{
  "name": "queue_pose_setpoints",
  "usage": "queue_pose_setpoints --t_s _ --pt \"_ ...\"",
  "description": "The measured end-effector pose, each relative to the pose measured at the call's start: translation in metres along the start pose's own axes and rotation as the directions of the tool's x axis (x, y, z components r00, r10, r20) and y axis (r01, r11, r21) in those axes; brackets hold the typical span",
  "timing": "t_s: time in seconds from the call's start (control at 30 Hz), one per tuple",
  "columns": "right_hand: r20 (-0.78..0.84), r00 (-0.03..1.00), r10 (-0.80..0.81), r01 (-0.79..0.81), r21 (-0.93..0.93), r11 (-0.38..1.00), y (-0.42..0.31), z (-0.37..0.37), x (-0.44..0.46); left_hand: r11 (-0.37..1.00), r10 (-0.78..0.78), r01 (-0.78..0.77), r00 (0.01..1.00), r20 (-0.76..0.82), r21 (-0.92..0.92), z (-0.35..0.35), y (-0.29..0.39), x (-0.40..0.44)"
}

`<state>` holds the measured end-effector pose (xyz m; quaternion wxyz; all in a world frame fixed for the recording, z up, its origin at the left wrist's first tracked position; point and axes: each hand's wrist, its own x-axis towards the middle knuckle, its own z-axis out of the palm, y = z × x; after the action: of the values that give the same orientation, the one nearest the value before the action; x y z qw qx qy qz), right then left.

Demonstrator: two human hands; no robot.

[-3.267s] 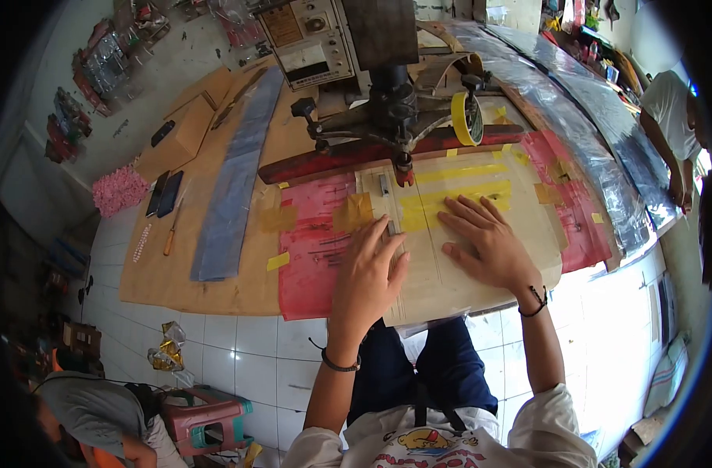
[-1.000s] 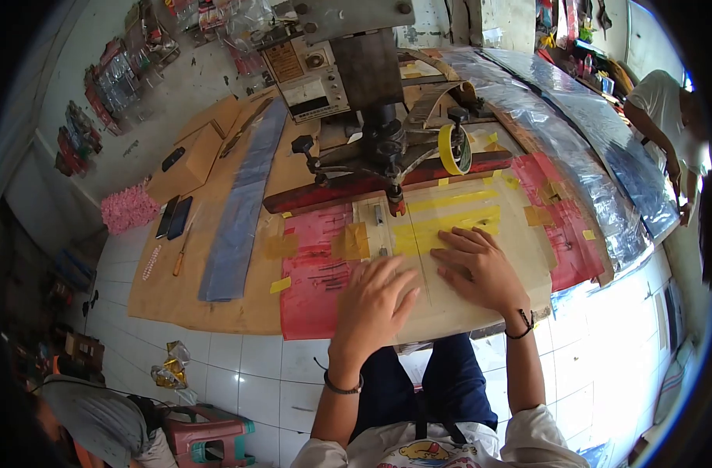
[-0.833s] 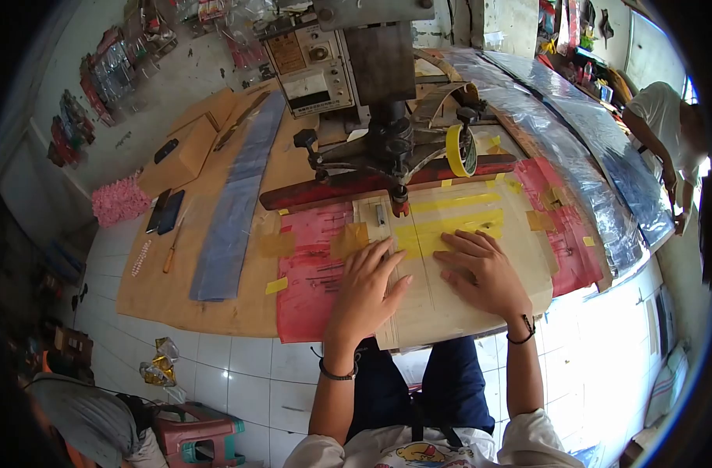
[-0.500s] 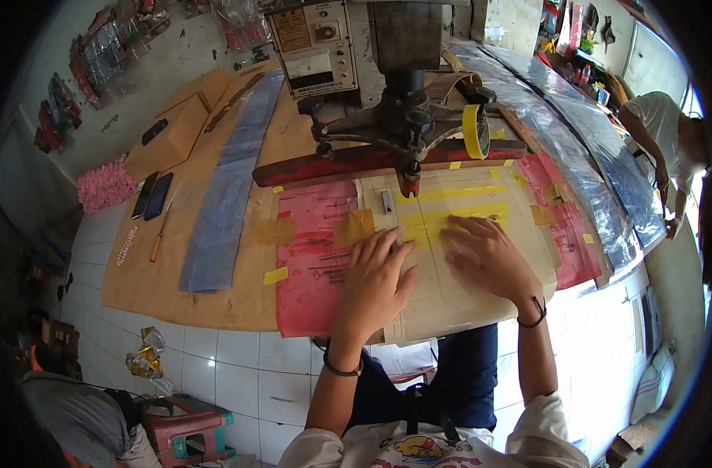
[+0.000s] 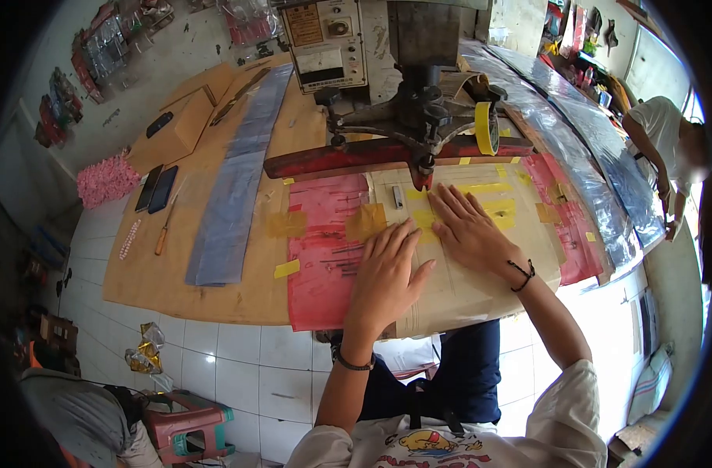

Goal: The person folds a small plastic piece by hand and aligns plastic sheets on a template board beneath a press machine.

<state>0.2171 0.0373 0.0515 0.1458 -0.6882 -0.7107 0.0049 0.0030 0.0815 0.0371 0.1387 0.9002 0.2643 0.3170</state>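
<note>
My left hand [image 5: 388,274] lies palm down with its fingers stretched out, where a red sheet [image 5: 317,292] meets a tan panel [image 5: 449,300]. My right hand [image 5: 474,238] rests flat on that panel, fingers extended over strips of yellow tape [image 5: 498,210]. A small metal piece [image 5: 398,196] sits just beyond my left fingertips. Brown tape [image 5: 364,222] spans the seam beside that hand. Close above my right fingertips is the pointed red tip of the press head [image 5: 423,178], and a long red bar [image 5: 309,161] runs across behind it.
A roll of yellow tape [image 5: 486,129] hangs on the press arm. To the left lie a blue-grey plastic strip [image 5: 229,203], a screwdriver [image 5: 163,234], two phones [image 5: 162,189] and a cardboard box [image 5: 180,129]. Another person [image 5: 660,132] bends over plastic sheeting [image 5: 605,171] at the right.
My right hand has slid left and away from me over the yellow tape, towards the press tip. My left hand stays in nearly the same place. The whole view has shifted slightly.
</note>
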Motion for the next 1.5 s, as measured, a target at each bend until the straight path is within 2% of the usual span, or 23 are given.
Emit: queue_pose_setpoints --t_s 0.13,0.23,0.33,0.37,0.47,0.67,0.77,0.87,0.97,1.03,1.07,1.13,1.27,1.47,1.5 --pt "-0.015 1.0 0.023 -0.025 -0.106 0.994 -0.017 -0.004 -0.031 1.0 0.011 -0.011 1.0 0.001 0.004 -0.001 0.0 -0.001" --pt "0.062 0.997 0.037 -0.024 -0.204 0.979 -0.045 -0.028 -0.059 1.0 0.023 -0.023 1.0 0.0 -0.004 -0.001 0.001 0.0" --pt "0.367 0.925 0.094 -0.12 0.049 0.992 -0.032 -0.066 -0.029 0.995 0.041 -0.039 0.999 0.017 -0.094 -0.007 -0.002 0.002" --pt "0.148 0.987 0.066 -0.078 0.077 0.994 -0.016 -0.051 -0.024 0.993 0.046 -0.044 0.999 0.019 -0.109 -0.008 -0.002 0.004" --pt "-0.119 0.992 -0.028 0.035 0.058 0.998 0.016 -0.025 0.003 0.987 0.064 -0.06 0.998 0.023 -0.149 -0.01 -0.001 0.004" --pt "0.101 0.991 0.084 -0.097 0.135 0.986 0.016 -0.031 0.015 0.983 0.07 -0.063 0.997 0.032 -0.171 -0.012 -0.003 0.006" --pt "0.099 0.995 0.004 -0.02 0.161 0.987 0.022 -0.026 0.015 0.986 0.051 -0.044 0.998 0.037 -0.16 -0.012 0.0 0.006" --pt "-0.087 0.99 -0.112 0.125 0.162 0.979 0.021 -0.022 0.007 0.985 -0.01 0.009 1.0 -0.007 -0.173 -0.012 0.004 0.007" --pt "-0.139 0.98 -0.139 0.191 0.512 0.838 0.017 -0.029 0.002 0.971 -0.095 0.072 0.991 -0.091 -0.23 -0.006 0.007 0.006" --pt "-0.036 0.993 -0.111 0.098 0.777 0.622 0.02 -0.028 0.0 0.959 -0.142 0.101 0.979 -0.144 -0.265 -0.003 0.008 0.005" --pt "0.019 0.994 -0.11 0.037 0.875 0.483 0.021 -0.028 -0.001 0.963 -0.126 0.095 0.986 -0.108 -0.253 -0.004 0.006 0.005" --pt "-0.008 0.99 -0.142 0.076 0.874 0.479 0.019 -0.03 -0.002 0.969 -0.094 0.082 0.995 -0.037 -0.231 -0.008 0.0 0.004" --pt "-0.036 0.989 -0.141 0.1 0.875 0.474 0.012 -0.038 -0.006 0.937 -0.139 0.096 0.984 -0.108 -0.337 -0.007 0.002 0.004" --pt "-0.004 1.0 0.023 -0.004 0.945 0.327 0.024 -0.033 -0.002 0.913 -0.186 0.121 0.973 -0.133 -0.389 -0.01 0.004 0.002" --pt "-0.014 1.0 0.012 0.01 0.942 0.336 0.023 -0.033 -0.002 0.915 -0.187 0.121 0.972 -0.14 -0.386 -0.01 0.002 0.001"
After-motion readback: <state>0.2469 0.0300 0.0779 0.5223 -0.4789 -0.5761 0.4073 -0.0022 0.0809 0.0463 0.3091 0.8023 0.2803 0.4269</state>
